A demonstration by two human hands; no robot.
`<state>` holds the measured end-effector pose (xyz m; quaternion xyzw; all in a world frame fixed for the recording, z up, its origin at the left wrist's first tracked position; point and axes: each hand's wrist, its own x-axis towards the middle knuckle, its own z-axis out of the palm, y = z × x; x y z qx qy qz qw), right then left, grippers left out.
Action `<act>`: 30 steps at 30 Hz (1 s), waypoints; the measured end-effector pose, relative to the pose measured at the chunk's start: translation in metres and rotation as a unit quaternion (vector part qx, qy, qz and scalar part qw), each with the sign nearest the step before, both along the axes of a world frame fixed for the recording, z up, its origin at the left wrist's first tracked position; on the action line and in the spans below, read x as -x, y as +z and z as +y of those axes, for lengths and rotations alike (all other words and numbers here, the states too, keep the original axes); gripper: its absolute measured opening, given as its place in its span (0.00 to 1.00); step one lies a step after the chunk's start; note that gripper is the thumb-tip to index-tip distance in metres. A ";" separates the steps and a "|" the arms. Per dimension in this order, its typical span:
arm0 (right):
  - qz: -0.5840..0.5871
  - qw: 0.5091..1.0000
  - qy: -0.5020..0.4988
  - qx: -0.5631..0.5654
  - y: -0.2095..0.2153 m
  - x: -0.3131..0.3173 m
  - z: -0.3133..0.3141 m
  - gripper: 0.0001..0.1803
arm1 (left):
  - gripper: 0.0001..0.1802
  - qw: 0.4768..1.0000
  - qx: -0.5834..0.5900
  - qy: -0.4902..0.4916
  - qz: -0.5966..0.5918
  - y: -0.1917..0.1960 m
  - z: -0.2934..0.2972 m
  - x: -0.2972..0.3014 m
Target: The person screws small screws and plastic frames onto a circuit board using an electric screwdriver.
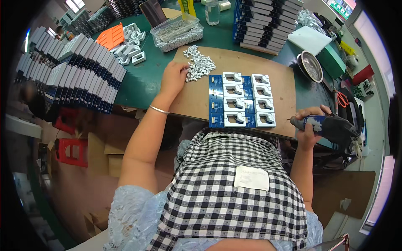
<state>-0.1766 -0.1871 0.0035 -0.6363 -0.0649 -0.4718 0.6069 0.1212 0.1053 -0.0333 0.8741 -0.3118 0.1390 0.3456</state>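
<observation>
My left hand (174,77) reaches into a pile of small white plastic parts (198,63) on a brown board (188,98), its fingertips touching the pile's left edge. My right hand (309,125) grips a dark blue electric screwdriver (328,125) at the board's right front corner, the tip pointing left. Between my hands lies a blue circuit panel (216,100) carrying two columns of white square housings (248,99).
Stacks of blue and white panels stand at the left (79,71) and at the back (266,21). A clear tub of screws (176,31), an orange tray (112,37), loose white housings (132,46), a metal bowl (312,67) and red-handled scissors (342,99) lie around.
</observation>
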 end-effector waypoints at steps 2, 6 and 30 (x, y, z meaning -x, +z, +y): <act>-0.007 1.000 -0.007 0.009 0.000 0.001 -0.001 0.38 | 0.07 0.998 0.033 -0.026 0.043 0.003 -0.002 -0.007; -0.022 0.999 -0.009 0.039 -0.003 0.004 -0.002 0.37 | 0.07 0.988 0.088 -0.012 0.129 0.011 -0.005 0.008; -0.003 0.999 -0.049 -0.023 0.007 0.003 -0.015 0.37 | 0.04 0.998 -0.023 -0.020 -0.056 0.014 -0.003 0.020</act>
